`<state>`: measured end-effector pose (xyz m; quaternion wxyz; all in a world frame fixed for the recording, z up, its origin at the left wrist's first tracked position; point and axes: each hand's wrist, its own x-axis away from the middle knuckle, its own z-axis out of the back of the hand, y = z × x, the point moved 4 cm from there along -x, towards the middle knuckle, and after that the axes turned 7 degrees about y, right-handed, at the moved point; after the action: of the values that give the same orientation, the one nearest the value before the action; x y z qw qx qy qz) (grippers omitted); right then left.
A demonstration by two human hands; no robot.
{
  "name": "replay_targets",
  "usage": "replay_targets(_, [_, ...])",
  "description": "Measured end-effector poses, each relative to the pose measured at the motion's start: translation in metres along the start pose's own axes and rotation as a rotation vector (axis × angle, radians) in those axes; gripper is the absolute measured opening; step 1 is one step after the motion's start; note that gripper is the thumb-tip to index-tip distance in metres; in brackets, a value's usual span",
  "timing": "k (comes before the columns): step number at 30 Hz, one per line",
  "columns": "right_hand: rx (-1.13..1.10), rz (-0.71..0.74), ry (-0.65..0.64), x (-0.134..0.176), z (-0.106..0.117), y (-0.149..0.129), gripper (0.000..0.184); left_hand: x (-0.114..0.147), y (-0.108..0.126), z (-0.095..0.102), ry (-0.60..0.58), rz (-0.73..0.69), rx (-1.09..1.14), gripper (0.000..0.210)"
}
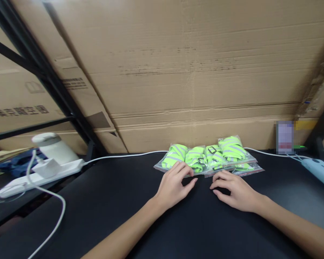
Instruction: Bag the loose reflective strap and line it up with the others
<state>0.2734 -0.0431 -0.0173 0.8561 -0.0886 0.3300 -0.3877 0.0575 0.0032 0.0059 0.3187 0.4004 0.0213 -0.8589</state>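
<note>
Both hands lay loosely open, gripping nothing. The left hand touched the near edge of the clear bags of neon-yellow reflective bands at the tabletop's far edge; the right hand rested just beside them.

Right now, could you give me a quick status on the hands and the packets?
Left hand open, fingertips on the clear packets. Right hand open, at their near edge. White cable behind.

One head-worn view looks forward and down, close over the black table, facing a cardboard wall.
</note>
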Motion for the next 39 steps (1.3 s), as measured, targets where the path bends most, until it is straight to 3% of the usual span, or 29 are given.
replay_targets(5, [0.017, 0.003, -0.011, 0.001, 0.000, 0.000, 0.019, 0.002, -0.005, -0.006, -0.047, 0.018, 0.042, 0.010])
replay_targets(24, [0.227, 0.171, -0.036, -0.002, -0.006, -0.022, 0.043, 0.004, -0.006, -0.014, -0.037, -0.046, 0.032, 0.021])
replay_targets(39, [0.266, 0.166, -0.170, -0.003, -0.011, -0.022, 0.049, 0.000, -0.010, -0.013, -0.044, 0.314, 0.323, 0.012])
